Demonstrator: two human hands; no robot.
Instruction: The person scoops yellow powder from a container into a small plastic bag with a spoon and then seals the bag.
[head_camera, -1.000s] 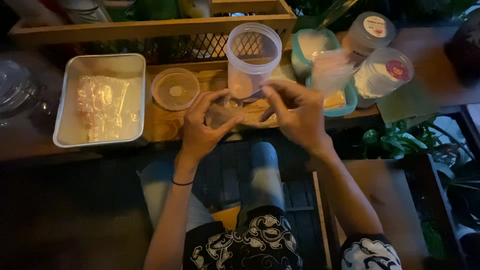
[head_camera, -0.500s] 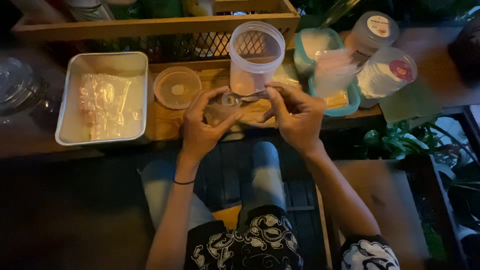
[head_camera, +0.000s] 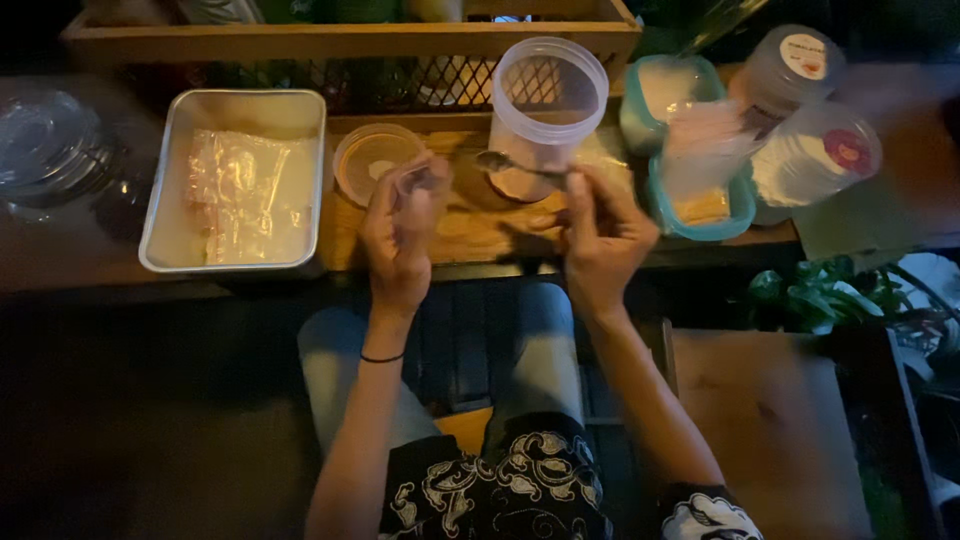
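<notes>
Left hand: the left hand (head_camera: 398, 235) is raised over the front edge of the wooden board, fingers curled narrow and pinched around a small clear cup (head_camera: 418, 180) held at the fingertips; what is in the cup cannot be told.
Right hand: the right hand (head_camera: 600, 235) is over the front edge of the board, right of the left hand and apart from it; thumb and fingers are closed on the handle of a metal spoon (head_camera: 505, 164).
Spoon: thin and shiny, it lies nearly level, its bowl pointing left toward the small cup and crossing in front of the tall tub; bowl and cup are near each other, contact unclear.
Tall tub: a clear plastic round tub (head_camera: 545, 115), open on top, upright at the back middle of the board.
Round lid dish: a shallow, translucent, orange-tinted round dish (head_camera: 372, 160) lies flat on the board, just left of the left hand's fingertips.
Wooden board: a pale, grained wooden board (head_camera: 470, 225) carries the tub and the dish.
Metal tray: a rectangular, dull steel tray (head_camera: 160, 215) with rounded corners sits at the board's left end, with crinkled clear plastic bags (head_camera: 240, 195) inside.
Teal boxes: two teal-rimmed plastic boxes (head_camera: 735, 205) sit toward the right end, one behind the other.
Lidded jars: two round clear jars (head_camera: 815, 150) with stickered lids lie at the far right corner.
Crate: a wooden crate (head_camera: 340, 40) with mesh stands along the back edge.
</notes>
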